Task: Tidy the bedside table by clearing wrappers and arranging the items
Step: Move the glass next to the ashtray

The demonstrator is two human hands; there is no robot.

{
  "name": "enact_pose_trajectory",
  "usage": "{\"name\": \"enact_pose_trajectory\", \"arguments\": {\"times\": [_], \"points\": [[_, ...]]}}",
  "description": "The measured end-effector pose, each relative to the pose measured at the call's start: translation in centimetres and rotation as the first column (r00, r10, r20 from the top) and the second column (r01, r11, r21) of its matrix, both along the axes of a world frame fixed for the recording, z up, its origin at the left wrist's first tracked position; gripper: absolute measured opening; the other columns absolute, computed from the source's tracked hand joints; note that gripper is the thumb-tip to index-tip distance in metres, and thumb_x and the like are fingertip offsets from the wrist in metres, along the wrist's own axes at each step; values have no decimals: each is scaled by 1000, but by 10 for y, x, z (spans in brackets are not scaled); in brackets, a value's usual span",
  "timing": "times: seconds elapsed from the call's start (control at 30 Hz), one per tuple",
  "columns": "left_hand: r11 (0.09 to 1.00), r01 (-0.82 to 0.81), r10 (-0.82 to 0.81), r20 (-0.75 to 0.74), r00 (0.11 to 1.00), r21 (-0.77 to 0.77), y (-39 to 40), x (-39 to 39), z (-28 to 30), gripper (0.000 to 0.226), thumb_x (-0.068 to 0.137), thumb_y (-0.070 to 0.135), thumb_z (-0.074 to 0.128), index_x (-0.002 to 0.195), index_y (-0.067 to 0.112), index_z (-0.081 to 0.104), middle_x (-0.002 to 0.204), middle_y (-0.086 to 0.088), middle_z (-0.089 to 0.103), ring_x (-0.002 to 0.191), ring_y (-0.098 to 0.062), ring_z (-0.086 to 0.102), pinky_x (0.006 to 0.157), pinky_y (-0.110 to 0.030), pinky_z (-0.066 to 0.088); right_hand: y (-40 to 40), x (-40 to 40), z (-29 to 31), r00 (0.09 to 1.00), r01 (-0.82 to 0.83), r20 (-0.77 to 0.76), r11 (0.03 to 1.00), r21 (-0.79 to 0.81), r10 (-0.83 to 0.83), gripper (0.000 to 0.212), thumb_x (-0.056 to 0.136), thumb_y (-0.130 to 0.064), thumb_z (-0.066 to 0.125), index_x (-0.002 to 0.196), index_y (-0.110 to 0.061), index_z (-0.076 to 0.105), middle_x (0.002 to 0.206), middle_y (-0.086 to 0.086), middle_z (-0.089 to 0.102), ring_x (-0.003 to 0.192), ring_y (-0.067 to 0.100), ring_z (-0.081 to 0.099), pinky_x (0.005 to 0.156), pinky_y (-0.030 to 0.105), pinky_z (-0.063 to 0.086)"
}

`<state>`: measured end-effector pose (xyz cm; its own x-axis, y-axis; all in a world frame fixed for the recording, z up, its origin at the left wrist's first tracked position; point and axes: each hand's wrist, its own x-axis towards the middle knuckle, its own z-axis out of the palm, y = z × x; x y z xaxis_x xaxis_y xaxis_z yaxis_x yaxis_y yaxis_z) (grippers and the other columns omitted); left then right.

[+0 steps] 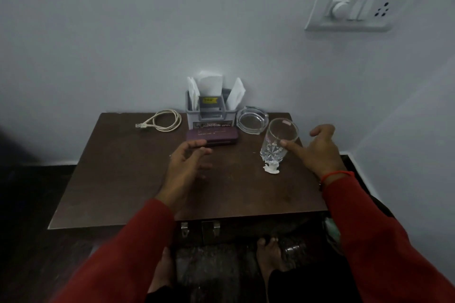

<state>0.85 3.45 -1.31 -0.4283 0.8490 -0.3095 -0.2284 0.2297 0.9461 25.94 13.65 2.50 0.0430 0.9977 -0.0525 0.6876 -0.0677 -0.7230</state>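
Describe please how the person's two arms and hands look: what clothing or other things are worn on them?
Both arms are covered by long red sleeves that end at the wrists. The left sleeve looks plain, with no marking visible. At the cuff of the right sleeve, a thin red-orange thread band circles the wrist. The left hand and right hand are bare: no gloves, and no rings can be made out.

Crumpled white wrapper (271, 168) on dark wooden bedside table (123, 179), touching the base of upright clear glass (278, 141)
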Motion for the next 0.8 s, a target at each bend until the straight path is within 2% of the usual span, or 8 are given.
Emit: {"name": "enact_pose_trajectory", "arguments": {"times": [0.1,0.2,0.27,0.33,0.37,0.5,0.6,0.8], "points": [[1000,17,-17,-12,1000,-1,-1,1,1,24,100,14,58,123,12,62,113,-8,73,70,-15,67,56,-27,47,-4,-1,-9,995,-71,51,981,-181,81,70,73,-42,84,112,-13,35,106,8,51,95,24,52,78,31,40],[1000,23,-23,-22,999,2,-2,1,1,24,100,14,58,123,12,62,114,-8,73,71,-15,67,56,-27,47,-1,-6,-12,996,-89,11,985,-150,92,76,71,-42,86,115,-16,30,110,10,53,101,27,57,81,32,43],[1000,28,-28,-29,999,-3,-2,1,1,23,100,14,58,123,13,63,114,-8,74,73,-16,68,57,-27,47,2,-8,-15,997,-79,-26,991,-106,77,92,67,-42,88,130,-17,26,127,19,51,117,33,55,90,34,45],[1000,29,-29,-29,999,-7,-2,1,2,23,100,14,58,123,13,63,114,-8,74,73,-17,68,57,-28,47,2,-12,-18,995,-67,-82,994,-91,59,111,63,-49,88,145,-24,18,147,21,34,130,36,46,102,45,48],[1000,29,-29,-28,999,-7,-2,2,2,23,100,14,58,123,13,63,114,-9,74,73,-17,68,56,-28,46,3,-13,-19,993,-63,-100,996,-68,56,114,62,-52,88,147,-28,16,150,20,30,131,35,45,103,51,48],[999,38,-38,-44,998,-8,-2,0,3,21,100,15,58,121,15,63,113,-6,74,77,-19,69,59,-29,48,12,-18,-20,990,-86,-105,994,75,93,103,68,-54,84,148,-25,26,144,17,43,129,29,50,107,41,44],[999,43,-43,-47,998,-11,-2,-1,3,20,100,16,58,119,17,64,112,-5,74,78,-19,70,59,-29,48,16,-20,-21,986,-152,-51,979,135,160,84,73,-47,83,142,-24,41,135,8,54,122,20,53,96,28,41],[999,43,-44,-51,998,-14,-2,0,3,21,100,17,58,120,16,64,111,-3,75,77,-18,70,59,-30,48,17,-20,-21,970,-243,32,950,194,241,75,73,-42,84,137,-23,50,128,4,61,117,19,58,94,25,42]]}}
